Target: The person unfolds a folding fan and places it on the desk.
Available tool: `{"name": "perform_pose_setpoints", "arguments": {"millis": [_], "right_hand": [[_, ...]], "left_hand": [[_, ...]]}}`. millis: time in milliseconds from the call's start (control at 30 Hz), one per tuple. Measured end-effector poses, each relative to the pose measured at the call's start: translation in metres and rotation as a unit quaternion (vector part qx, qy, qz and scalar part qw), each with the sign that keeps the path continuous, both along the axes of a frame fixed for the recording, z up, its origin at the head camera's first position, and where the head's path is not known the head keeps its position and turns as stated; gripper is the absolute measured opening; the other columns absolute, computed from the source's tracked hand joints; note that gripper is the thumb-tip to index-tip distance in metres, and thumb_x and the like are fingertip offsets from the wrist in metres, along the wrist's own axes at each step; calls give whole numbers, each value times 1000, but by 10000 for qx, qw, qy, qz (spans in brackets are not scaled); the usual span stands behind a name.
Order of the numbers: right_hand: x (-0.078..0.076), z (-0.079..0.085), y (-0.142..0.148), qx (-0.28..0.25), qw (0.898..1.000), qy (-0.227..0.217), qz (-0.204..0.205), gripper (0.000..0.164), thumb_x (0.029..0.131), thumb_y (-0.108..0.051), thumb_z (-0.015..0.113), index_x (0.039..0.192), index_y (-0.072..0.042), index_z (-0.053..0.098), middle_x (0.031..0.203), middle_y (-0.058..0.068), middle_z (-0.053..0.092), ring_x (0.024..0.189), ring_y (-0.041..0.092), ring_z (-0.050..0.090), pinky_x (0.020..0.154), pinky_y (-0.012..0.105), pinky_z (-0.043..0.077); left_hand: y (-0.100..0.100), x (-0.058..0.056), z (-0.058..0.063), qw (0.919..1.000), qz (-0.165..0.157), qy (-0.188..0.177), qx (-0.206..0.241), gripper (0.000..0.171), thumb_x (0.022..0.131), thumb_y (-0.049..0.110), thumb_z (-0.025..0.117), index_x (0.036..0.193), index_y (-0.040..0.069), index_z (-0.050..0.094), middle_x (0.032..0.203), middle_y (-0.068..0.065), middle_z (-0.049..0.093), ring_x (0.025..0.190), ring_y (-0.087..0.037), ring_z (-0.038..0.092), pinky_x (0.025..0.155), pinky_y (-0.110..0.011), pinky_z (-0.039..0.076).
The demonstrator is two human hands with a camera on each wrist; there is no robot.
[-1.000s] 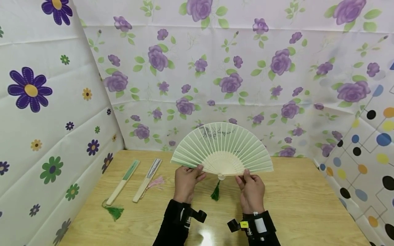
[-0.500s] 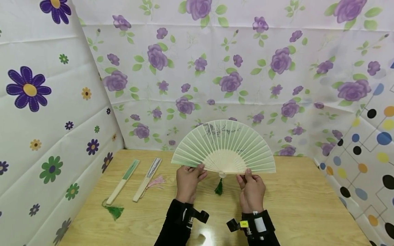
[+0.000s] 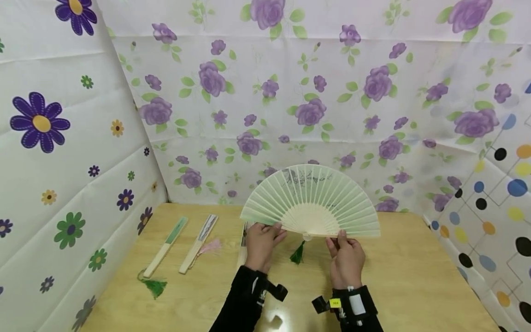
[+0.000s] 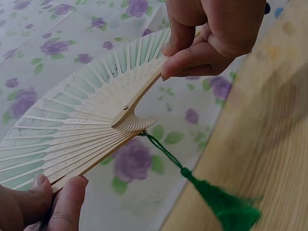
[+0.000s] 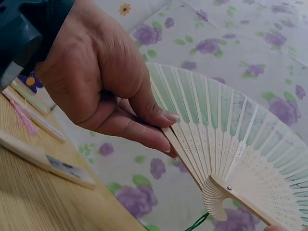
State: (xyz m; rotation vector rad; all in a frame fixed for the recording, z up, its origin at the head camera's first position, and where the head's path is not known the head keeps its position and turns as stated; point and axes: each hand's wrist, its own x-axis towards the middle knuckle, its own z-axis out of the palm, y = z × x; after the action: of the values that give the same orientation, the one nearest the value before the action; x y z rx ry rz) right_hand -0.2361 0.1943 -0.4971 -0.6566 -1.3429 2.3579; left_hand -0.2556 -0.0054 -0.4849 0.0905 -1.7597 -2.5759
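A pale green folding fan is spread wide, raised over the table, with a dark branch-like print on its leaf. My left hand pinches one outer guard stick between thumb and fingers. On the opposite guard stick, my right hand has the same kind of pinch, as the left wrist view also shows. Below the pivot hangs a dark green tassel. In the right wrist view the left hand grips the stick close to the pierced ribs, while little of the right hand shows at the bottom edge.
Two folded fans lie on the wooden table at left: one green-topped with a green tassel, one grey-printed with a pink tassel. Another folded fan is partly hidden behind the left hand in the head view. Patterned cloth surrounds the table.
Both hands and the spread fan have shifted a little to the right. The folded fan behind the left hand has come partly into sight. The tassel swings.
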Motion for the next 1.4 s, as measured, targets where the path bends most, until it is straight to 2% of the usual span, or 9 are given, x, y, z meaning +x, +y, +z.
{"name": "perform_pose_setpoints", "arguments": {"millis": [133, 267, 433, 633, 867, 967, 1067, 1200, 1400], "right_hand": [[-10, -1, 28, -135, 9991, -18, -397, 24, 121, -28, 56, 123, -5, 58, 112, -2, 62, 101, 8, 65, 95, 13, 68], [-22, -13, 57, -167, 9978, -36, -648, 24, 121, -28, 54, 124, -5, 60, 109, -3, 65, 103, 9, 66, 95, 14, 68], [-31, -39, 84, -372, 9965, -137, -730, 24, 121, -19, 56, 135, -2, 64, 99, -7, 72, 98, 7, 73, 93, 17, 70], [-23, -58, 128, -502, 9937, -738, -675, 36, 121, -19, 57, 154, -5, 56, 93, -9, 76, 96, 6, 80, 102, 23, 70], [-13, -72, 171, -439, 9920, -1124, -377, 26, 120, -16, 58, 144, -6, 61, 93, -5, 76, 97, 5, 83, 105, 19, 68], [-9, -73, 176, -359, 9929, -1110, -236, 40, 121, -13, 52, 159, -2, 52, 97, -3, 75, 100, 5, 81, 109, 20, 66], [-3, -72, 177, -401, 9933, -1083, -43, 56, 122, -11, 45, 175, 0, 32, 110, -2, 72, 108, 4, 78, 115, 22, 63], [6, -67, 177, -594, 9917, -1137, 68, 64, 123, -10, 41, 182, -6, 17, 123, -1, 66, 124, 6, 72, 120, 22, 60], [11, -67, 181, -675, 9893, -1289, -125, 62, 123, -10, 41, 180, -5, 20, 107, -3, 70, 122, 6, 74, 116, 19, 61]], "left_hand": [[31, -24, -2, 9989, -415, -185, 121, 30, 115, -3, 63, 142, -14, 62, 133, -34, 71, 117, -37, 79, 115, -47, 69], [65, -53, -10, 9965, -679, -458, 179, 27, 114, -2, 64, 139, -14, 64, 131, -31, 71, 122, -41, 77, 115, -47, 68], [95, -85, -41, 9946, -757, -704, -55, 26, 112, -5, 66, 136, -15, 69, 123, -29, 74, 112, -37, 80, 108, -46, 71], [136, -110, -71, 9876, -1005, -1010, -656, 28, 109, -6, 71, 136, -11, 75, 121, -28, 82, 102, -32, 86, 90, -39, 76], [164, -122, -74, 9769, -1047, -1428, -1200, 30, 105, -6, 77, 134, -13, 74, 111, -30, 85, 96, -38, 88, 76, -38, 77], [169, -124, -75, 9729, -998, -1513, -1433, 29, 103, -5, 80, 130, -14, 74, 105, -28, 86, 92, -35, 89, 72, -34, 76], [171, -125, -76, 9690, -975, -1564, -1646, 25, 102, -4, 82, 124, -14, 76, 101, -27, 86, 86, -31, 89, 69, -32, 74], [173, -126, -75, 9609, -1101, -1749, -1845, 20, 102, 1, 85, 116, -11, 80, 95, -24, 86, 76, -26, 87, 65, -30, 73], [174, -123, -73, 9462, -1277, -1550, -2537, 23, 103, 11, 87, 109, -11, 81, 89, -19, 87, 70, -21, 86, 61, -25, 71]]}}
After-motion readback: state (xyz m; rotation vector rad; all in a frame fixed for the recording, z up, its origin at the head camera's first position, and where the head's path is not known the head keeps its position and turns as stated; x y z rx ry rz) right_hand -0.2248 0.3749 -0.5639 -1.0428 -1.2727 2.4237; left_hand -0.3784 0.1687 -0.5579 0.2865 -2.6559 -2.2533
